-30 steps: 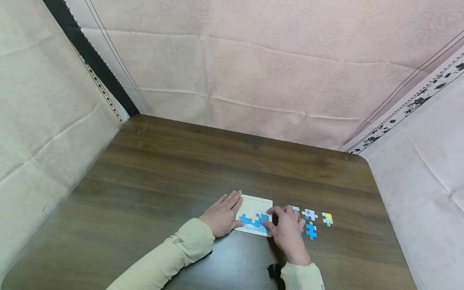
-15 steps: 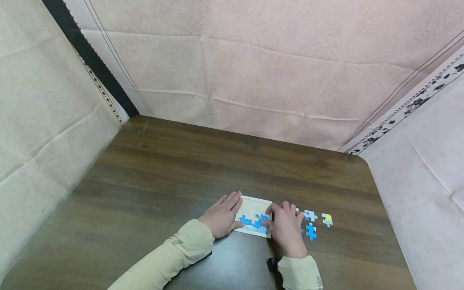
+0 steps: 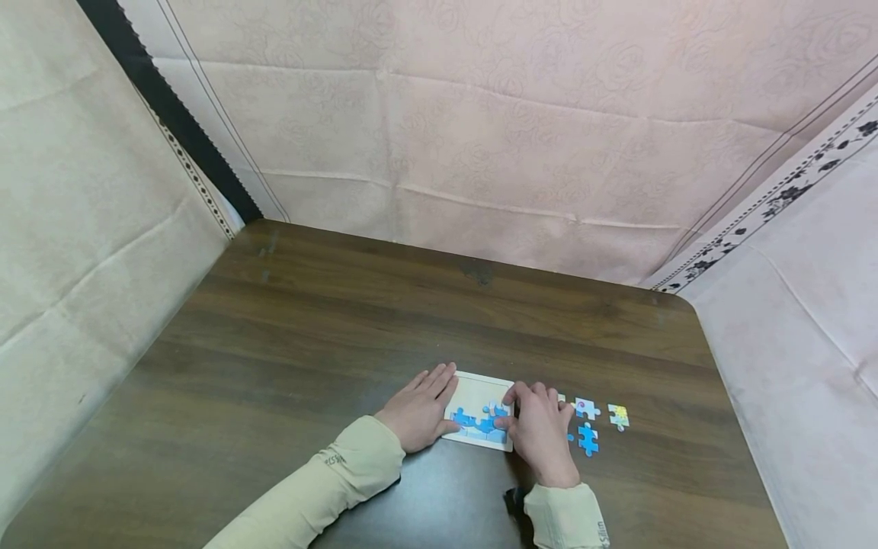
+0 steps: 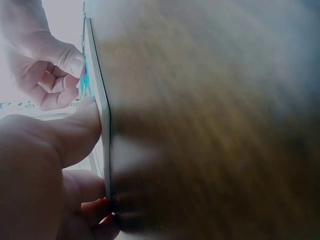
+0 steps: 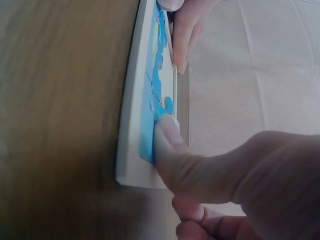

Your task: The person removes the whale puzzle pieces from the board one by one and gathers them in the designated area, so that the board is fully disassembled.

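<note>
In the head view, a small pale puzzle tray lies on the table, with blue jigsaw pieces along its near part. My left hand rests on the tray's left side with its fingers straight; its thumb touches the near rim. At the right side my right hand pinches a blue jigsaw piece between thumb and index finger. The right wrist view has that thumb down on the blue pieces at the tray's right end. The right index fingertip is hidden there.
Right of the right hand lie loose jigsaw pieces: a pale one, a blue one and a yellow one. Others are partly hidden behind the hand. Pale cloth hangs behind the brown wooden table.
My right hand has shifted slightly left and toward the tray's right side, and its wrist has turned a little. The left hand stays where it was.
</note>
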The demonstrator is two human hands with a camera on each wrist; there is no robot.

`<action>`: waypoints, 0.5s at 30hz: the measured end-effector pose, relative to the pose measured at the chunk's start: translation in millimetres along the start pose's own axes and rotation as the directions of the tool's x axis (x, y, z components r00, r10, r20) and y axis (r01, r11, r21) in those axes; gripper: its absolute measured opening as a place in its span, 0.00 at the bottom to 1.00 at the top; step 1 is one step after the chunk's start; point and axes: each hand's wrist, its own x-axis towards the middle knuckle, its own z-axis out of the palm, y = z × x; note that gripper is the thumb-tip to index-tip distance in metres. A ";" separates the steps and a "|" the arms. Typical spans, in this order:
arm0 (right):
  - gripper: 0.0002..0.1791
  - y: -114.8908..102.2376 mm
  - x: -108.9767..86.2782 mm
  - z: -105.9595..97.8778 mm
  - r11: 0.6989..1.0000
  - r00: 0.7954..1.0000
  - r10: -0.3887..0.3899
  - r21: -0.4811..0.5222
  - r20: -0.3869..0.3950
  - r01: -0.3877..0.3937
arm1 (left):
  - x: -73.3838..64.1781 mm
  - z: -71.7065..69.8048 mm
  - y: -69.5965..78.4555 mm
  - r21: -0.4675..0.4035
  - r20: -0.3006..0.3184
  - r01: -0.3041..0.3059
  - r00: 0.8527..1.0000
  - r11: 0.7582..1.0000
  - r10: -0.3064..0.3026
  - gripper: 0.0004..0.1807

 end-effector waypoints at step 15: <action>0.19 -2.7 -4.1 4.5 0.992 0.999 0.027 0.120 0.034 -0.031 | -0.5 -1.3 1.0 0.003 0.002 0.006 1.000 1.000 -0.006 0.42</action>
